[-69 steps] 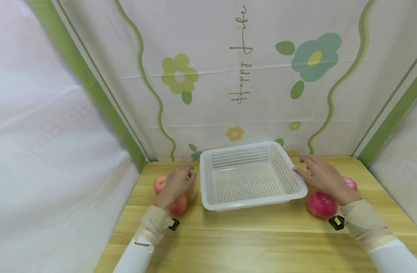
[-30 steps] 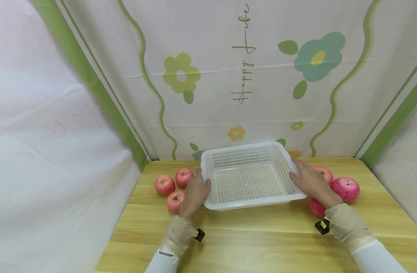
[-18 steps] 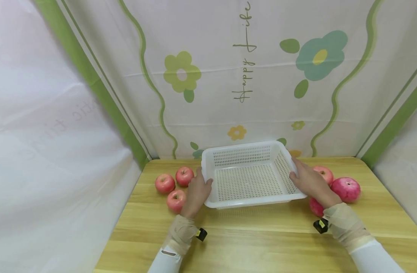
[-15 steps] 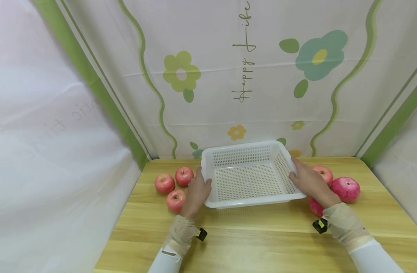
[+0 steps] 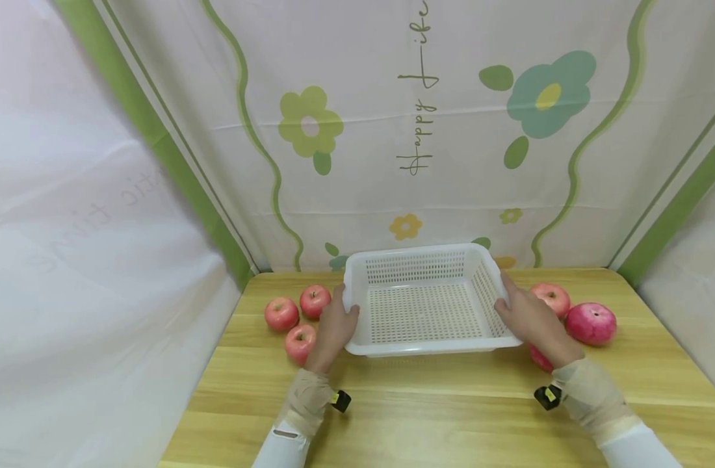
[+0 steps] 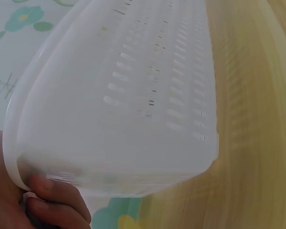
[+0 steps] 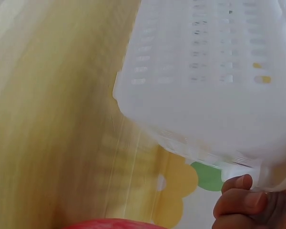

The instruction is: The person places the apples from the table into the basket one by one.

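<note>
A white plastic basket (image 5: pixel 422 312) with slotted walls and an open top is in the middle of the head view, with nothing inside. My left hand (image 5: pixel 335 328) grips its left rim, thumb over the edge; the left wrist view shows curled fingers (image 6: pixel 62 202) under the rim of the basket (image 6: pixel 119 95). On the opposite side my right hand (image 5: pixel 535 322) grips the right rim the same way. Fingers (image 7: pixel 240 202) curl beneath the rim of the basket (image 7: pixel 205 105) in the right wrist view.
Three red apples (image 5: pixel 282 314) lie left of the basket on the wooden table (image 5: pixel 439 416). At the right are another apple (image 5: pixel 550 299), a dark pink round fruit (image 5: pixel 591 323) and a second pink one (image 5: pixel 540 357) partly behind my right wrist. A white printed curtain (image 5: pixel 357 182) stands behind.
Both hands came in from beside the fruit and took hold of the basket's two short sides. Over the last half second the basket has barely shifted.
</note>
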{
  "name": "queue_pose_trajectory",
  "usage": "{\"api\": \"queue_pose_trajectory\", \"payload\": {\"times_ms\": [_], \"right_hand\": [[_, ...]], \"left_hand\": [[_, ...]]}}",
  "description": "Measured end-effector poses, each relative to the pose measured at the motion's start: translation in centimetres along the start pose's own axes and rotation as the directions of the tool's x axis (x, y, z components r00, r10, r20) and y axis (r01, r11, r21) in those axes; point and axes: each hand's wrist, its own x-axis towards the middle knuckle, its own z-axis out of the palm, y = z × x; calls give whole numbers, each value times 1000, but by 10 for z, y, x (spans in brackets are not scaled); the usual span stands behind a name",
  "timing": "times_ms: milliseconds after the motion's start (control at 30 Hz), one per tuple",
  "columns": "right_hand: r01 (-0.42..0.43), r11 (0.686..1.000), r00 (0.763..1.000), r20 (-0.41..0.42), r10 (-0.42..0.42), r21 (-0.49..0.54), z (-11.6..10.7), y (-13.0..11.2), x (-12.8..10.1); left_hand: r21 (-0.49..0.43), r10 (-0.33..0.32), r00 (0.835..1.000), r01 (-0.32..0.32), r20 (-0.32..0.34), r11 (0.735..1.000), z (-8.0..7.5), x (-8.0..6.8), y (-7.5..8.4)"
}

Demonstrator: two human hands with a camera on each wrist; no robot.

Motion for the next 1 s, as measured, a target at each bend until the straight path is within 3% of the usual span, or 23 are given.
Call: {"api": "queue_pose_trajectory", "payload": {"times_ms": [333,500,1000], "right_hand": [[-7,1000,1000,-22,7,7,6,-3,-10],[4,1000,999,-48,-5,-5,8,-5,-16],[-24,1000,999,-39,24,-12,11,-9,-22]], "left_hand": [[-64,29,1000,-29,6,998,-2,0,-7],[-83,15,999,-12,32,996,-5,-3,-9],[-56,-9,995,15,97,998,-4,-4,-18]]}}
